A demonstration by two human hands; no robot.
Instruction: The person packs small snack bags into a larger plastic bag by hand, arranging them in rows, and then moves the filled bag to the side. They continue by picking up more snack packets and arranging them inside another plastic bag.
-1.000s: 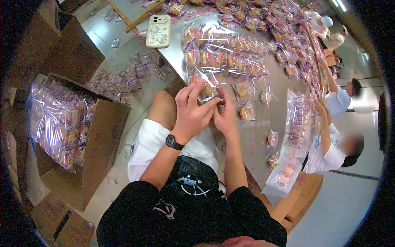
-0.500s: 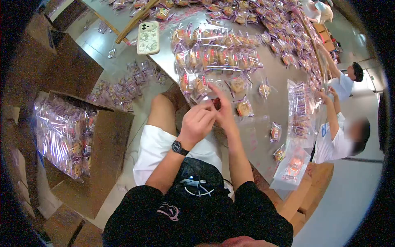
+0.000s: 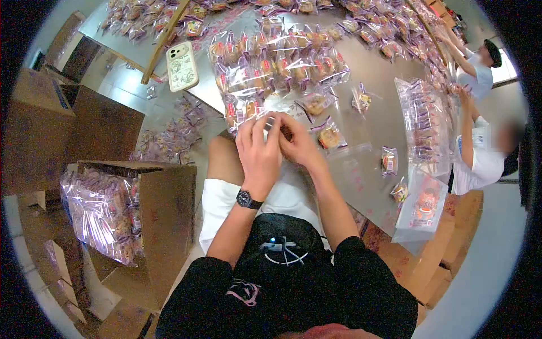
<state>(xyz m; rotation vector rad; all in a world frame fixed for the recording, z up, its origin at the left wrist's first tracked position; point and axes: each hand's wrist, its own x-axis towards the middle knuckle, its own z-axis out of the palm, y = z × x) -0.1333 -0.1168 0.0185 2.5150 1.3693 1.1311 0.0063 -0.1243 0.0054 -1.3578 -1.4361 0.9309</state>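
My left hand (image 3: 259, 148) and my right hand (image 3: 300, 146) meet at the near table edge, fingers bent and fingertips close together. Between them is a small dark thing, mostly covered, that I cannot make out. Just beyond the left fingertips lie wrapped pastries (image 3: 243, 108) in clear film, some bearing red labels. Further rows of wrapped pastries (image 3: 282, 70) lie behind these under shiny clear plastic. To the right of my right hand sit a loose wrapped pastry (image 3: 331, 137) and another wrapped pastry (image 3: 316, 103).
A phone (image 3: 182, 66) lies at the table's left corner. On my left, a cardboard box (image 3: 169, 226) holds a bagged bundle of pastries (image 3: 104, 214). Right, there is a filled clear bag (image 3: 423, 127) and flat printed bags (image 3: 424, 206). Two people work across the table.
My view has shifted, so the table items appear further left. My left hand has turned, its fingers now pointing toward the pastry rows; my right index finger, stretched out before, is bent.
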